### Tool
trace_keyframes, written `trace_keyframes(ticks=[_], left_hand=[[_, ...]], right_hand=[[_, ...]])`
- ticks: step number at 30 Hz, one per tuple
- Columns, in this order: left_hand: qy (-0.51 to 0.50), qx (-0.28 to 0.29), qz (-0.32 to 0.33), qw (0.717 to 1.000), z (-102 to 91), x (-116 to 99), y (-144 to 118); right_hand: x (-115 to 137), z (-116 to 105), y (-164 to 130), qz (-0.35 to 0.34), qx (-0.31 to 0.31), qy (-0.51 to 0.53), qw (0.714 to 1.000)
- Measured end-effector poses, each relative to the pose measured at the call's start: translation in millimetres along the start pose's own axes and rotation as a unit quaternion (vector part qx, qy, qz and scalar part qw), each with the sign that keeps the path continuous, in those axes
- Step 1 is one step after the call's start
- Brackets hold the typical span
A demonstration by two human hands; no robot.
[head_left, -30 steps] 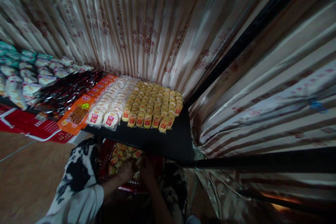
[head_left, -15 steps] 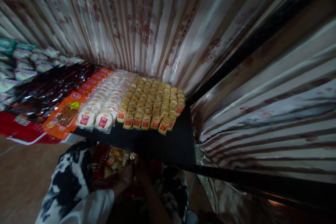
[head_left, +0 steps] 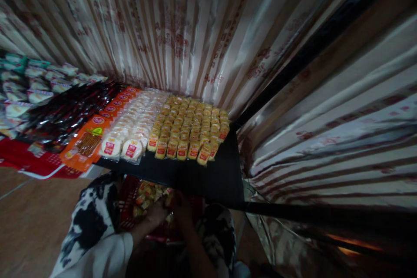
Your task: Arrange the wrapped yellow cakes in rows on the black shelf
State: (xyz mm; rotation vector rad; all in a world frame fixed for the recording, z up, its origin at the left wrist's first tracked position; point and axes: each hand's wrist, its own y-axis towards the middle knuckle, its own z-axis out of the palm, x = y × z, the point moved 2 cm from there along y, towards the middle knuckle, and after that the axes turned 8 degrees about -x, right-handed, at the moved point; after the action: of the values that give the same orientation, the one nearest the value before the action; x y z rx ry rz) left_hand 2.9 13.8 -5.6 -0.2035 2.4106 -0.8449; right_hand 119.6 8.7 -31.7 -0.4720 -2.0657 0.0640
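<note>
In the dim space under the shelf edge, both hands reach into a red basket (head_left: 125, 206) that sits between my knees. Small yellow wrapped snacks (head_left: 146, 195) fill it. My left hand (head_left: 158, 213) is low over the snacks, its fingers too dark to make out. Close beside it, my right hand (head_left: 181, 206) is closed at a wrapped snack (head_left: 169, 199) that shows between the two hands. On the black shelf (head_left: 208, 182) above, the same kind of yellow packets (head_left: 185, 128) stand in tight rows.
Left of the yellow packets lie round white packets (head_left: 132, 150), orange stick-snack bags (head_left: 83, 145), dark glossy packs (head_left: 68, 113) and white-green bags (head_left: 39, 80). A red basket with a white handle (head_left: 35, 160) is at the left. Pleated curtains (head_left: 182, 26) and a black post (head_left: 293, 65) enclose the shelf.
The view has shifted slightly, so the shelf goods appear a little further right. My hands have drawn together over the basket, and a wrapped snack now shows between them.
</note>
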Motion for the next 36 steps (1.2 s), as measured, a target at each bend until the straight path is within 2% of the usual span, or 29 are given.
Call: trace_keyframes(ticks=[4, 7, 12, 16, 20, 25, 28, 30, 33, 36], left_hand=[[-0.103, 0.031, -0.019, 0.994, -19.4, 4.3, -13.4], [-0.119, 0.043, 0.023, 0.992, -40.2, 4.7, -26.1], [0.008, 0.015, 0.179, 0.984, -88.9, -13.4, -52.9], [0.114, 0.002, 0.251, 0.961, -120.5, -41.0, -73.4], [0.154, -0.008, 0.305, 0.94, -140.3, -75.3, -89.6], [0.177, -0.045, 0.346, 0.92, -154.0, -113.6, -97.3], [0.143, -0.072, 0.386, 0.909, -158.5, -134.5, -95.4], [0.105, -0.09, 0.412, 0.901, -160.0, -150.3, -92.8], [0.061, -0.11, 0.449, 0.885, -159.4, -178.0, -87.1], [0.023, -0.137, 0.47, 0.872, -154.9, -205.8, -78.0]], right_hand=[[23.1, -20.4, -8.7, -0.056, 0.01, -0.022, 0.998], [46.0, -37.5, -21.5, -0.126, 0.03, -0.043, 0.991], [80.3, -67.5, -42.4, -0.225, 0.059, -0.116, 0.966], [105.7, -89.1, -51.1, -0.293, 0.05, -0.146, 0.943], [121.1, -101.3, -52.5, -0.323, 0.047, -0.156, 0.932], [122.8, -116.5, -43.7, -0.318, -0.015, -0.143, 0.937], [123.8, -130.5, -34.0, -0.296, -0.053, -0.113, 0.947], [124.1, -140.0, -25.3, -0.262, -0.081, -0.071, 0.959], [120.3, -151.4, -7.0, -0.176, -0.131, 0.011, 0.975], [113.6, -161.4, 18.2, -0.108, -0.185, 0.104, 0.971]])
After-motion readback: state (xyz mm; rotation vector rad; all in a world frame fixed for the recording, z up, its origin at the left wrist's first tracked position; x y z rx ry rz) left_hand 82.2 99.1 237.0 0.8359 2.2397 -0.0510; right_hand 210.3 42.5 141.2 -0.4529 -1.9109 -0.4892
